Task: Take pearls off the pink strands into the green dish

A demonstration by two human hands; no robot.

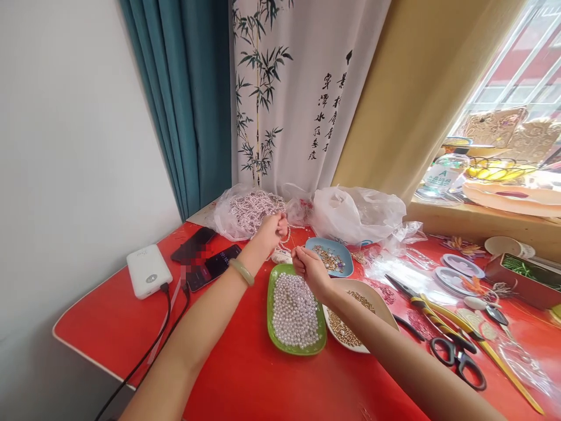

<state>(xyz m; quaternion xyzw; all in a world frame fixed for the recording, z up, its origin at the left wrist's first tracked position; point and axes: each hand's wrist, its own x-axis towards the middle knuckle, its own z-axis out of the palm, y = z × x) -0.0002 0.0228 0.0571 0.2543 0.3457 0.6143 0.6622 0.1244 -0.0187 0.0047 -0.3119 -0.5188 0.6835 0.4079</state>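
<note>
My left hand [277, 224], with a bangle [242, 272] on its wrist, is raised in front of the bag of pearl strands [256, 209]. Its fingers are closed on a thin thread. Lower and to the right, my right hand [307, 266] pinches the same thread; its fingertips hide the end. A string of small pearl beads [286, 248] hangs and lies just behind the hands. Below them stands a green tray [270, 327] of white pearl beads [295, 313]. A blue tray [349, 264] of mixed gold beads and a cream plate [385, 301] of gold beads sit beside it, the plate partly under my right forearm.
On the left lie a white power bank [149, 271] with cables and phones [214, 268]. Pliers [432, 316], scissors [458, 356] and tweezers [511, 377] are at right, near thread spools [456, 280]. A white plastic bag [359, 213] stands at the back of the red table [236, 368].
</note>
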